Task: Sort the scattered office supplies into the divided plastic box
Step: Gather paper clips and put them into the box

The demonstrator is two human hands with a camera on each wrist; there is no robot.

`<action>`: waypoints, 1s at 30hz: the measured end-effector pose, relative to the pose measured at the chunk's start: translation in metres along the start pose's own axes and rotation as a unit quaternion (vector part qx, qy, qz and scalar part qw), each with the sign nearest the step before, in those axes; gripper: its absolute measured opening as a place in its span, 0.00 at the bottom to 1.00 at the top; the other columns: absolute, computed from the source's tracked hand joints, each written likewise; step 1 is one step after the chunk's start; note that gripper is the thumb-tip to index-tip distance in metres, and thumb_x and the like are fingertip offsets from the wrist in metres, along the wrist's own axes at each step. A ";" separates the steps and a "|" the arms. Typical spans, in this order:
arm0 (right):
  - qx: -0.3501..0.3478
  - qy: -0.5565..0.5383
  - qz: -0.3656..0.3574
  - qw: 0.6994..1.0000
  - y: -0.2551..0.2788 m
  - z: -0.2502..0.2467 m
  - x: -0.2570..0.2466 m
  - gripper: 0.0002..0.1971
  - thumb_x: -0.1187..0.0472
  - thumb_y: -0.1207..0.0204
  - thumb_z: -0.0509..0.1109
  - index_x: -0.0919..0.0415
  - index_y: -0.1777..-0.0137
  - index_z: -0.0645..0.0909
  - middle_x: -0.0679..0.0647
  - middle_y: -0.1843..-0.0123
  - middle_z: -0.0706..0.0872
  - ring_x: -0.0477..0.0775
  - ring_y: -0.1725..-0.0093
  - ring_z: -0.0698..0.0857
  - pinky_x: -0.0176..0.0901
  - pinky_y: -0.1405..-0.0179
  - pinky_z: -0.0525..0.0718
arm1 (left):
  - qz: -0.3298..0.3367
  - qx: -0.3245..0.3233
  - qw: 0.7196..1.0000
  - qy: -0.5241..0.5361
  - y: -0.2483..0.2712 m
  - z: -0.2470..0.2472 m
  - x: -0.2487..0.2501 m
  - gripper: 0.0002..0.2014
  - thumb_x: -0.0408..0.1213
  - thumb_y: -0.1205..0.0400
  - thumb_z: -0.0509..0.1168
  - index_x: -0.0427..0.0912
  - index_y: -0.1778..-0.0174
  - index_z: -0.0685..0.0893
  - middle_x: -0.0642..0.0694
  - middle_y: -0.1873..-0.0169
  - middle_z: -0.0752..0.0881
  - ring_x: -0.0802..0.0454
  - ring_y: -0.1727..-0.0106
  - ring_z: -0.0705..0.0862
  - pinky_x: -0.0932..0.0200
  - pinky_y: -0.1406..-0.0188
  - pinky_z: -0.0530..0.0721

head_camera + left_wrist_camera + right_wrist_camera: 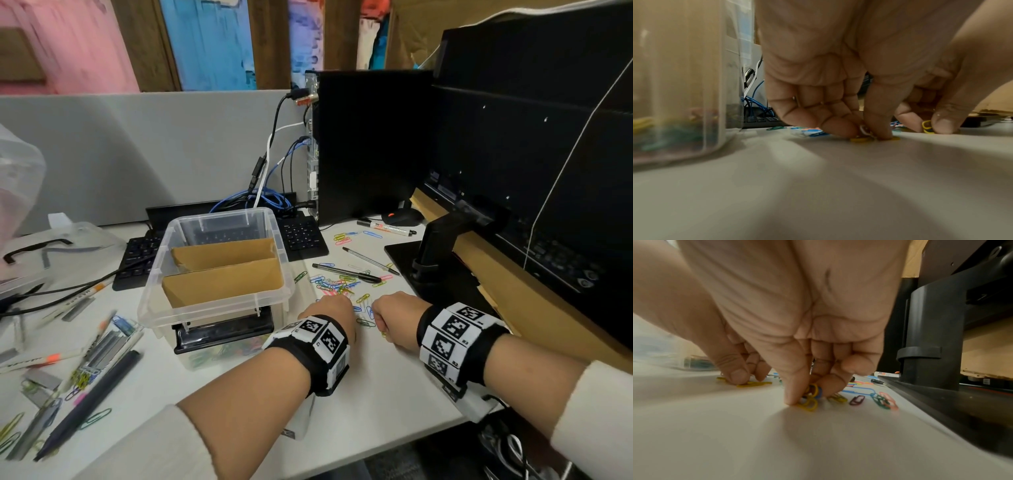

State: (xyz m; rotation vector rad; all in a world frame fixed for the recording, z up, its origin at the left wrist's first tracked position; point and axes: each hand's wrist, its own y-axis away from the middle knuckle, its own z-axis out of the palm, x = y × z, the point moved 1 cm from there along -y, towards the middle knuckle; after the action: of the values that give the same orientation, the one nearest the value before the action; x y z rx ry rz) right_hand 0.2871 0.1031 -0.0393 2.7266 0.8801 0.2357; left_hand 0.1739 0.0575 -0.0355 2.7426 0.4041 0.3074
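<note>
Both hands are gathering coloured paper clips (337, 284) right of the divided box (219, 274): the left hand (329, 310) and right hand (394, 315) each pinch several, which next need carrying left into a compartment.

the clear plastic box (219, 305) stands upright on the desk, left of centre, with two brown cardboard dividers (222, 274) inside and coloured clips in its near compartment. many coloured paper clips (337, 282) lie scattered right of it, two pens (346, 272) among them. a marker (385, 228) lies farther right.
</note>
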 end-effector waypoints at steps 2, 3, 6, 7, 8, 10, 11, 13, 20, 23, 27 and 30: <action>0.000 0.006 -0.001 1.000 0.002 -0.001 -0.002 0.17 0.71 0.25 0.61 0.51 0.68 0.62 0.56 0.50 0.81 0.57 0.55 0.77 0.41 0.57 0.74 | 0.006 0.003 1.000 -0.003 -0.001 0.000 -0.001 0.18 0.37 0.21 0.69 0.37 0.37 0.78 0.40 0.39 0.82 0.41 0.38 0.82 0.49 0.40 0.83; -0.001 0.009 -0.003 1.000 0.004 -0.001 -0.003 0.17 0.71 0.25 0.60 0.51 0.68 0.61 0.56 0.50 0.81 0.57 0.55 0.76 0.41 0.57 0.74 | 0.007 0.004 1.000 -0.005 -0.001 0.000 -0.001 0.18 0.37 0.21 0.69 0.37 0.37 0.78 0.40 0.39 0.82 0.41 0.38 0.82 0.49 0.40 0.83; -0.009 0.011 -0.012 1.000 0.007 -0.001 -0.004 0.18 0.72 0.25 0.59 0.51 0.69 0.60 0.55 0.52 0.79 0.57 0.55 0.75 0.41 0.56 0.72 | 0.012 0.009 1.000 -0.005 -0.004 -0.001 -0.002 0.17 0.35 0.21 0.68 0.36 0.37 0.79 0.40 0.39 0.82 0.42 0.38 0.82 0.51 0.40 0.82; -0.010 0.002 -0.011 1.000 0.007 -0.002 -0.004 0.18 0.72 0.26 0.59 0.51 0.69 0.60 0.55 0.52 0.79 0.57 0.55 0.75 0.41 0.56 0.72 | 0.013 0.012 1.000 -0.004 -0.004 -0.001 -0.001 0.16 0.34 0.20 0.67 0.36 0.37 0.79 0.40 0.39 0.82 0.42 0.38 0.82 0.52 0.41 0.81; -0.008 -0.010 -0.010 1.000 0.005 -0.004 -0.004 0.17 0.71 0.26 0.60 0.51 0.69 0.61 0.55 0.51 0.80 0.57 0.55 0.76 0.41 0.57 0.73 | 0.010 0.013 1.000 -0.002 -0.005 -0.002 -0.001 0.16 0.34 0.20 0.66 0.36 0.37 0.79 0.40 0.39 0.82 0.42 0.38 0.82 0.52 0.41 0.81; 0.010 -0.044 -0.015 0.999 0.002 -0.009 -0.006 0.15 0.70 0.25 0.61 0.51 0.68 0.66 0.54 0.53 0.81 0.55 0.54 0.77 0.39 0.57 0.73 | 0.001 0.018 1.000 -0.003 -0.006 -0.001 0.000 0.17 0.35 0.21 0.68 0.38 0.37 0.79 0.41 0.39 0.82 0.41 0.38 0.81 0.51 0.41 0.81; 0.016 -0.054 -0.015 0.998 0.000 -0.011 -0.007 0.13 0.69 0.25 0.61 0.53 0.66 0.69 0.51 0.56 0.78 0.54 0.54 0.76 0.37 0.57 0.71 | 0.001 0.024 1.000 -0.004 -0.006 0.000 0.002 0.17 0.36 0.22 0.68 0.39 0.37 0.79 0.41 0.39 0.81 0.41 0.38 0.80 0.50 0.41 0.81; 0.029 -0.068 -0.011 0.997 -0.003 -0.016 -0.013 0.10 0.68 0.23 0.62 0.55 0.64 0.71 0.49 0.62 0.71 0.53 0.55 0.75 0.36 0.57 0.70 | -0.001 0.037 0.999 0.003 -0.006 0.003 0.005 0.18 0.36 0.22 0.68 0.41 0.36 0.79 0.41 0.39 0.80 0.41 0.36 0.80 0.50 0.40 0.80; -0.002 -0.072 -0.006 0.997 -0.008 -0.012 -0.025 0.11 0.64 0.24 0.64 0.62 0.45 0.83 0.61 0.44 0.86 0.64 0.45 0.84 0.46 0.49 0.80 | 0.003 0.028 1.000 0.005 -0.004 0.006 0.009 0.14 0.34 0.17 0.59 0.39 0.36 0.79 0.40 0.38 0.82 0.41 0.37 0.82 0.51 0.41 0.79; 0.002 -0.058 -0.004 0.998 -0.006 -0.012 -0.024 0.04 0.63 0.23 0.63 0.60 0.56 0.79 0.62 0.48 0.85 0.63 0.51 0.83 0.43 0.56 0.76 | 0.007 0.032 0.999 0.004 -0.004 0.005 0.008 0.14 0.33 0.18 0.61 0.38 0.36 0.79 0.40 0.38 0.82 0.41 0.37 0.82 0.52 0.42 0.79; 0.003 -0.063 0.007 0.998 -0.012 -0.008 -0.018 0.10 0.63 0.23 0.65 0.56 0.65 0.69 0.60 0.50 0.84 0.59 0.54 0.79 0.43 0.54 0.77 | 0.015 0.037 0.999 -0.003 -0.002 -0.001 0.002 0.14 0.33 0.19 0.64 0.37 0.37 0.79 0.40 0.37 0.81 0.43 0.36 0.81 0.55 0.42 0.79; -0.014 -0.042 0.004 0.999 -0.013 -0.008 -0.016 0.06 0.65 0.25 0.68 0.59 0.53 0.74 0.59 0.44 0.85 0.57 0.50 0.81 0.42 0.52 0.78 | 0.008 0.028 1.000 0.010 -0.003 -0.004 -0.002 0.14 0.33 0.17 0.63 0.35 0.36 0.79 0.39 0.37 0.82 0.43 0.36 0.81 0.56 0.41 0.80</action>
State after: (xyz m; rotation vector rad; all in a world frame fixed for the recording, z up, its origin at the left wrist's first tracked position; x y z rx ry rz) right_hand 0.2651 0.1051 -0.0365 2.6930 0.8356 0.1338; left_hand 0.1701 0.0607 -0.0328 2.8018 0.4012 0.3335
